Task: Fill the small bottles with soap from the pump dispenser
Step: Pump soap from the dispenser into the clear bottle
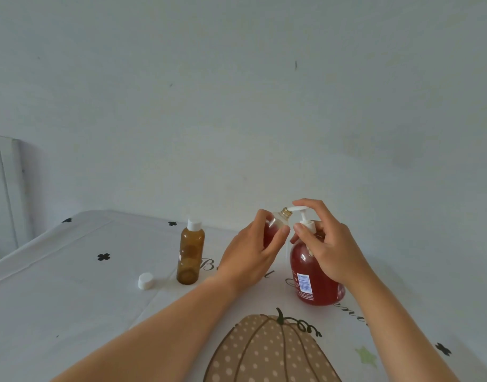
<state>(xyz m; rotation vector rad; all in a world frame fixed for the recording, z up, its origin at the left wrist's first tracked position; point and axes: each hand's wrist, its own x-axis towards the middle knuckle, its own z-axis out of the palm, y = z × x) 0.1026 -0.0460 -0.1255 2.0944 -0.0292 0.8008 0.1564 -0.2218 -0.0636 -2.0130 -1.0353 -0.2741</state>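
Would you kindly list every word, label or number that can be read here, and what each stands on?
"B": black script on the white printed tablecloth; the rest hides behind the left hand.
"en": script on the tablecloth, right of the red soap pump dispenser; rest unclear.
The white barcode label on the dispenser: too blurred to read.
The brown small bottle: no readable text.

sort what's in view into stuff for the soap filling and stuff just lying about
For the job: pump dispenser gripped by the right hand, small bottle held in the left hand, amber bottle, loose white cap.
Just lying about: pumpkin tablecloth, white frame at the wall.
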